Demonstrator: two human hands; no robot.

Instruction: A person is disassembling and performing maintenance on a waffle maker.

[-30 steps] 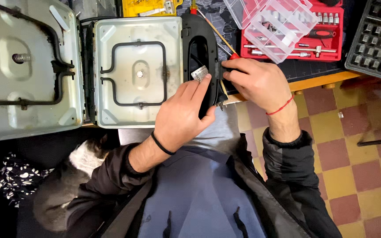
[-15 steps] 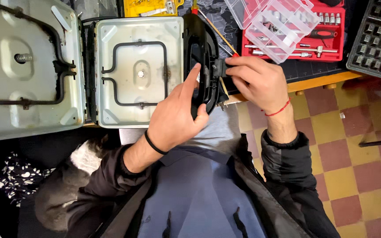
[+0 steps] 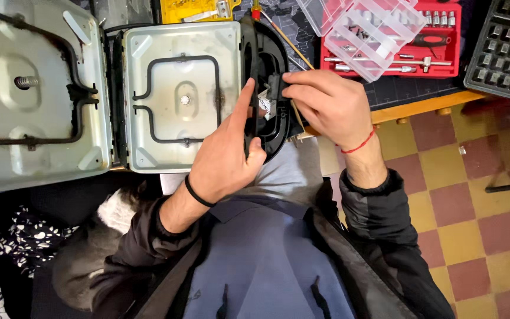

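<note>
Left hand (image 3: pixel 225 159) now grips black housing (image 3: pixel 264 127), forefinger raised | right hand (image 3: pixel 326 106) pinches its small black part (image 3: pixel 274 85), shifted upward | disassembly ongoing

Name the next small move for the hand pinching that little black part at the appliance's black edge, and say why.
Probably ease the small black part straight off: the right hand already pinches it, and the left hand braces the black housing.

Two metal plates (image 3: pixel 178 97), one red socket case (image 3: pixel 438 44), one clear organizer box (image 3: pixel 364 29).
</note>
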